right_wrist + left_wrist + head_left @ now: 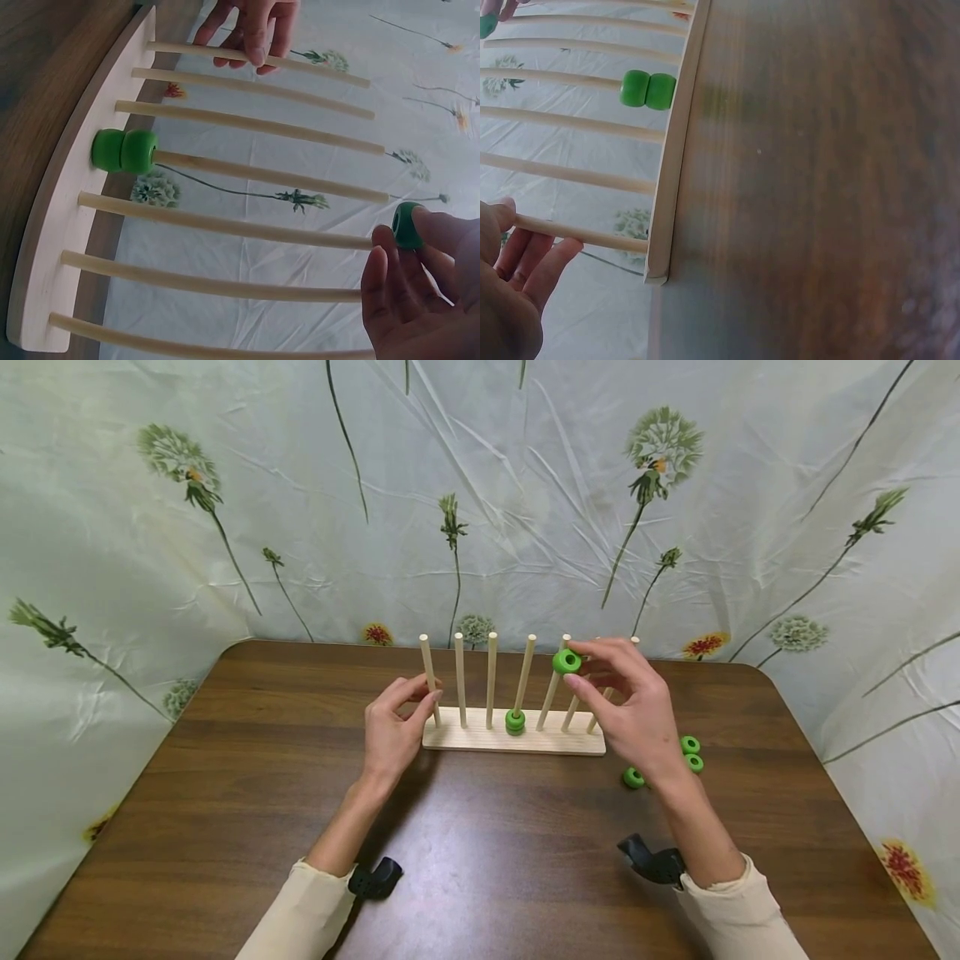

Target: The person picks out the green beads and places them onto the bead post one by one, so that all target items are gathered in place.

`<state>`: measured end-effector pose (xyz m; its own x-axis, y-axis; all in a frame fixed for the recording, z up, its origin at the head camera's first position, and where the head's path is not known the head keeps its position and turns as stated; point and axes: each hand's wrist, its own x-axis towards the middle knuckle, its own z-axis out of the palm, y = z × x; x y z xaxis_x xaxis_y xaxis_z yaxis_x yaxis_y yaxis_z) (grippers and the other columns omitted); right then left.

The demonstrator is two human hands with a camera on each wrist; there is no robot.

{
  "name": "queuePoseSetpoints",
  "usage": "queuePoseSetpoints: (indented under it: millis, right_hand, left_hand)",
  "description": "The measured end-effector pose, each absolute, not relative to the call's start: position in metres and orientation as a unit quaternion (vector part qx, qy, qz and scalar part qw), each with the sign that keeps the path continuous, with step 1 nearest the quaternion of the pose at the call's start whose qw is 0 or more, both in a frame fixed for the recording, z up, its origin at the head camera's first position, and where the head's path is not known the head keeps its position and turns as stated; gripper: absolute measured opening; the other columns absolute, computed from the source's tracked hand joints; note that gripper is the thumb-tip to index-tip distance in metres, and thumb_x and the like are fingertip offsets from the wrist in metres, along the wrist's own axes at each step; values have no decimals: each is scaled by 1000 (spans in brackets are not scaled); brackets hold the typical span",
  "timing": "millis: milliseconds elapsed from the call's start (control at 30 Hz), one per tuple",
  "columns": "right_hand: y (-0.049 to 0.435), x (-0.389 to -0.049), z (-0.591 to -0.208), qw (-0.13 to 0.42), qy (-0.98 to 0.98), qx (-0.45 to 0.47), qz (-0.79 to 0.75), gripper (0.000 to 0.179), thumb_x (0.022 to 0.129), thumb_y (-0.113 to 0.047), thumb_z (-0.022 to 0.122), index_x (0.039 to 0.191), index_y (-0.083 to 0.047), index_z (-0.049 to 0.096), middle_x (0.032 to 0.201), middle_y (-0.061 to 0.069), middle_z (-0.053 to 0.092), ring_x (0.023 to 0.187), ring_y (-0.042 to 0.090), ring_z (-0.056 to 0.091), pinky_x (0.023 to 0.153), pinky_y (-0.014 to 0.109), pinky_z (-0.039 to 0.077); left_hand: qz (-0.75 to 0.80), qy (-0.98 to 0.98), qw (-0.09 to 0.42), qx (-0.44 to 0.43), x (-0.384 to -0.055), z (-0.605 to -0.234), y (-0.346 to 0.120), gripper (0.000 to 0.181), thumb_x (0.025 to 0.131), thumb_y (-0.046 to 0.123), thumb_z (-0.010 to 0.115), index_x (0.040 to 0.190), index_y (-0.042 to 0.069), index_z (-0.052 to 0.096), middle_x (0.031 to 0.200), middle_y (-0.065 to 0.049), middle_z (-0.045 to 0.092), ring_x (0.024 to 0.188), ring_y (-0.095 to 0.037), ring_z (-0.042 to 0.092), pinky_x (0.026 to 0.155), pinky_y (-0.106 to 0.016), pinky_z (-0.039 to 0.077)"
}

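A pale wooden base [480,742] carries a row of several upright pegs. Two green beads [514,722] are stacked at the foot of the middle peg [527,672]. My left hand [393,727] pinches the leftmost peg [604,238] between thumb and fingers, low on the rod in the head view. Thumb and fingertips of my right hand [633,710] pinch another green bead [407,225], its hole showing in the head view. That bead is up near the top of the peg just right of the middle one. My right hand partly covers the rightmost pegs.
Loose green beads [691,745] lie on the brown wooden table [480,860] to the right of the base, partly behind my right wrist. A flower-printed sheet [480,485] hangs behind the table. Each wrist wears a black camera mount [375,878].
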<state>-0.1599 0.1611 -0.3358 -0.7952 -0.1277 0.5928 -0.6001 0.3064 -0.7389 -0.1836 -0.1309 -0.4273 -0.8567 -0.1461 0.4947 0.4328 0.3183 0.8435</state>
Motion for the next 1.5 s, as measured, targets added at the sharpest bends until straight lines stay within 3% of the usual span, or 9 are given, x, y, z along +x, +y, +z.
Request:
queuePoseSetpoints:
  millis: [333, 833, 1500]
  right_hand:
    - [155, -164, -336, 231, -768, 242, 547, 39, 91, 7, 74, 129, -4, 71, 120, 9, 66, 98, 3, 69, 84, 15, 62]
    - [145, -169, -328, 229, -772, 232, 545, 39, 92, 2, 76, 130, -6, 71, 122, 10, 66, 99, 2, 71, 84, 16, 62]
    - [134, -175, -326, 204, -767, 220, 568, 38, 94, -2, 75, 131, -6, 70, 120, 7, 66, 87, 1, 73, 76, 16, 62]
  left_hand:
    - [-575, -772, 252, -98, -183, -427, -130, 14, 93, 5, 78, 107, 6, 81, 92, -14, 74, 88, -22, 72, 71, -16, 64]
    - [-572, -770, 265, -103, -184, -426, -130, 13, 92, 4, 78, 105, 5, 81, 90, -15, 74, 85, -3, 67, 66, -11, 61]
    - [-566, -772, 270, -104, -184, -428, -130, 13, 92, 5, 79, 105, 6, 82, 90, -13, 74, 85, -4, 67, 67, -11, 61]
